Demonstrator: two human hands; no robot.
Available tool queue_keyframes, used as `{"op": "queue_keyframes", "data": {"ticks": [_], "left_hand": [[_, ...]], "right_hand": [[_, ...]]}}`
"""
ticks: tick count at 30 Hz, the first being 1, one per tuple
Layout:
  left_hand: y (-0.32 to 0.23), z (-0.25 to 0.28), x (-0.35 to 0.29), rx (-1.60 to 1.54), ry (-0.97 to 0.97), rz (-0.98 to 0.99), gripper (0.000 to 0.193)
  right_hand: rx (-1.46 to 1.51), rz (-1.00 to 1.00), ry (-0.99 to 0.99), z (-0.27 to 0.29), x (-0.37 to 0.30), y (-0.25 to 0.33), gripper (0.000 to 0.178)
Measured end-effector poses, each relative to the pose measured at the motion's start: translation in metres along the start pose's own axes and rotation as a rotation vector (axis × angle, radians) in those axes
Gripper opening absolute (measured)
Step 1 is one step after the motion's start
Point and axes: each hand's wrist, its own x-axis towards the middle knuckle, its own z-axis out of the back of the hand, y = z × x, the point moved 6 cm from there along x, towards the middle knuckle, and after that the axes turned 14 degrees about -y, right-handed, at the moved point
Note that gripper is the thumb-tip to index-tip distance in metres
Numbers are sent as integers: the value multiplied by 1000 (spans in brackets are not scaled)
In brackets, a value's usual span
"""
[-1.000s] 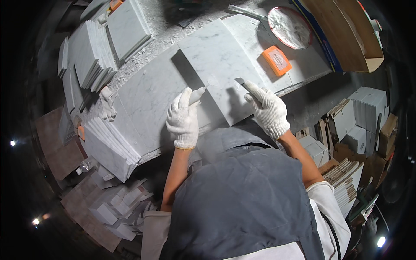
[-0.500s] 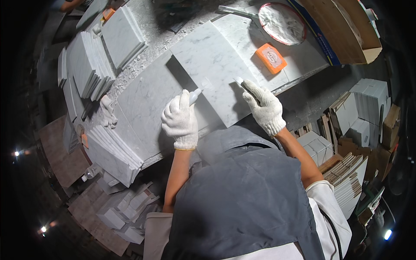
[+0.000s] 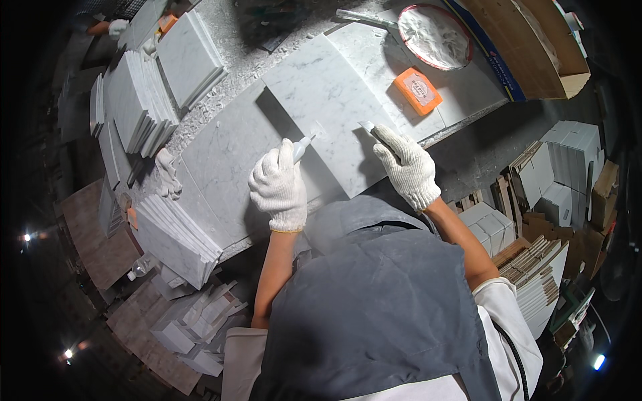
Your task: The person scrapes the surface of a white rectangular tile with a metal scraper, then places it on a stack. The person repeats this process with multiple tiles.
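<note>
A grey-veined white marble tile (image 3: 334,90) lies across the slabs on the bench in front of me. At its left edge my left hand (image 3: 275,184), in a white knit glove, is closed round a pale tapered tool (image 3: 301,148) whose tip reaches a small whitish smear (image 3: 319,129) on the tile. My right hand (image 3: 408,167), gloved alike, grips a small flat-bladed scraper (image 3: 366,125) over the tile's right part. Its handle is mostly hidden in the fingers. An orange box (image 3: 418,91) sits just beyond the right hand.
A red-rimmed bowl of white paste (image 3: 435,37) stands far right, beside an open cardboard carton (image 3: 535,47). Stacked tiles (image 3: 137,100) and leaning tiles (image 3: 177,234) line the left side. Another person's gloved hand (image 3: 118,27) shows far left. Packed tiles (image 3: 568,160) are at right.
The scraper's tip has shifted slightly left, and the left tool has turned a little in my hand. The other person's gloved hand has come into view at the far left.
</note>
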Motion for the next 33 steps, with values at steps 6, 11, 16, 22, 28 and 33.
{"op": "queue_keyframes", "data": {"ticks": [6, 11, 16, 22, 28, 33], "left_hand": [[0, 1, 3, -8, -1, -11, 28], [0, 1, 2, -12, -12, -4, 29], [5, -9, -5, -11, 105, 45, 46], [11, -13, -11, -47, 141, 105, 44], [9, -6, -10, -45, 78, 120, 46], [18, -12, -17, -265, 115, 285, 43]], "right_hand": [[-4, -11, 1, 1, 1, 1, 37], [3, 9, -15, 1, 2, 2, 37], [31, 6, -20, 1, 1, 1, 38], [22, -5, -9, 1, 2, 3, 37], [-12, -14, 16, -3, 0, -5, 36], [146, 4, -76, -6, -1, -16, 37]]}}
